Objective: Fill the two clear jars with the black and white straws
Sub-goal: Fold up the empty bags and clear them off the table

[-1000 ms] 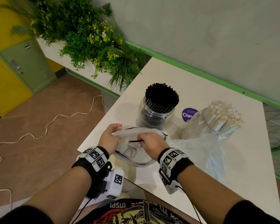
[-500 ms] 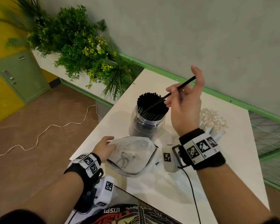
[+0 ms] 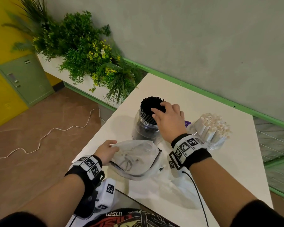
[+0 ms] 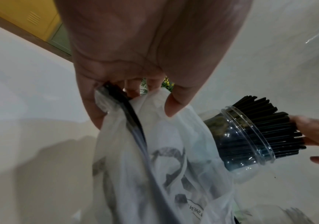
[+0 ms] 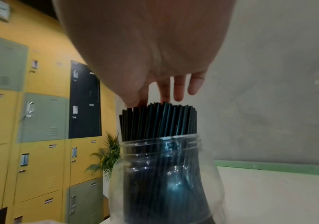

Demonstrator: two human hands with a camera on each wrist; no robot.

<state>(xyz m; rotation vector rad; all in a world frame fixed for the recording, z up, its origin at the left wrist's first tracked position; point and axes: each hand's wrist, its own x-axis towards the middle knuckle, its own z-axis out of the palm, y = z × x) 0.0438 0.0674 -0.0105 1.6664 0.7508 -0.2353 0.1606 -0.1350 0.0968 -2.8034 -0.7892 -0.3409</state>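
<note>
Down from mid-air comes the right hand point(image 3: 168, 122), which half a second ago held one black straw up near the wall; it now lies with straight fingers point(image 5: 178, 91) on the tops of the black straws point(image 3: 152, 104), nothing pinched between them. Those straws stand packed upright in a clear jar point(image 3: 143, 130) directly under that palm. Just to the right of the right wrist stands the second clear jar point(image 3: 218, 142), full of white straws point(image 3: 213, 125). The left hand point(image 3: 106, 151) has kept its place near the table point(image 3: 228, 169) edge, thumb and fingers pinching the rim of a white plastic bag point(image 3: 135, 159), which lies between that hand and the black-straw jar.
</note>
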